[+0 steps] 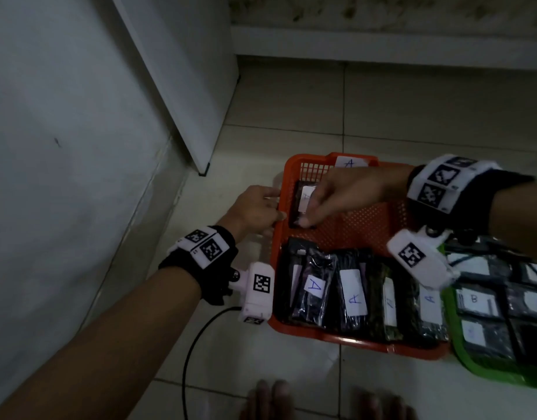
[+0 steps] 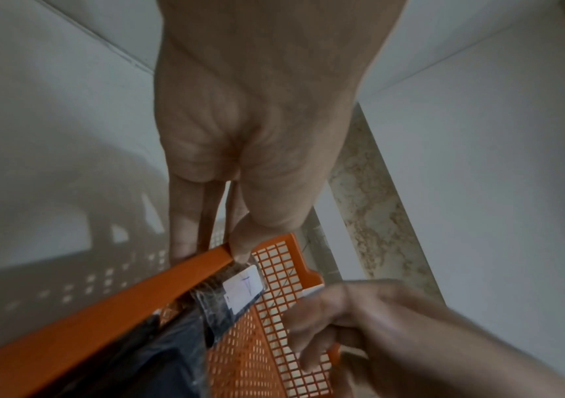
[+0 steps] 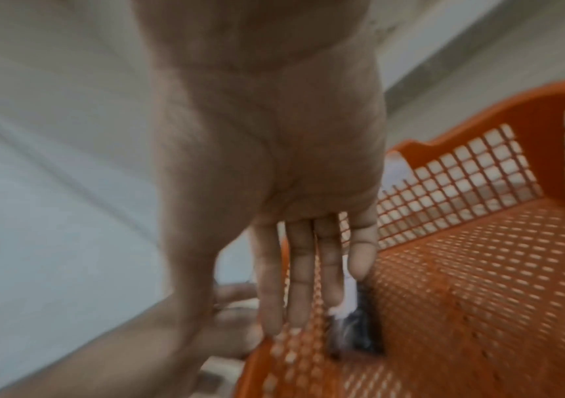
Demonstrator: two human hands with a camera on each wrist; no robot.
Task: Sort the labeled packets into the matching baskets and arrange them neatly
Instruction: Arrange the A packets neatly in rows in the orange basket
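Observation:
An orange mesh basket [image 1: 346,339] stands on the tiled floor, with a white "A" tag [image 1: 350,162] on its far wall. A row of dark packets with "A" labels [image 1: 352,292] fills its near side. One more dark "A" packet [image 1: 302,201] lies alone at the far left corner. My left hand [image 1: 255,210] pinches the basket's left rim [image 2: 120,309], thumb inside and fingers outside [image 2: 211,250]. My right hand [image 1: 311,207] reaches over that lone packet [image 2: 236,293] with straight fingers [image 3: 308,282] and holds nothing; whether it touches the packet [image 3: 355,331] is unclear.
A green basket [image 1: 485,374] with "B" packets [image 1: 476,301] sits against the orange one's right side. A grey wall and a white panel [image 1: 185,86] close off the left. A black cable [image 1: 194,344] runs across the floor near my left wrist. Toes [image 1: 270,401] show at the bottom.

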